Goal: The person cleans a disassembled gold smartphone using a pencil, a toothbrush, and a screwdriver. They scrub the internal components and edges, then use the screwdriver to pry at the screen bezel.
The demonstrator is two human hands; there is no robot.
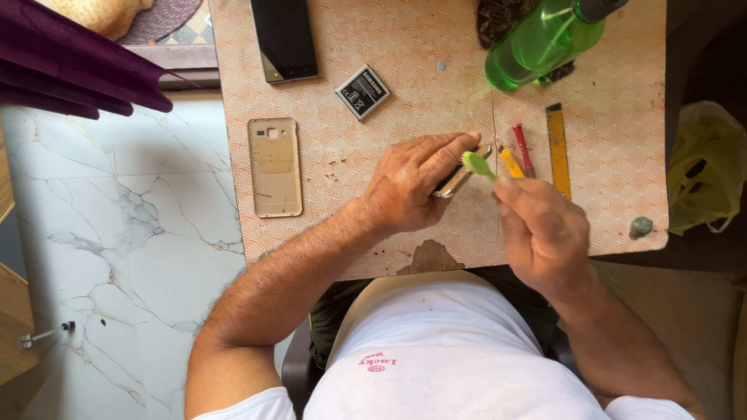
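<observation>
Bench (405, 93): pale orange w/ white fan pattern, brown worn patch at near edge; back cover (275, 166): gold; battery (362, 92): black & white; bottle (541, 40): clear bright green; brush head (477, 164): lime green; screwdriver (524, 148): red; ruler (558, 150): yellow; floor (117, 233): white marble, grey veins; shirt (436, 350): white w/ pink print.

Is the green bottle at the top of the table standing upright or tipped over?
Tipped: the green bottle lies on its side on the table, its dark cap pointing toward the upper right.
</observation>
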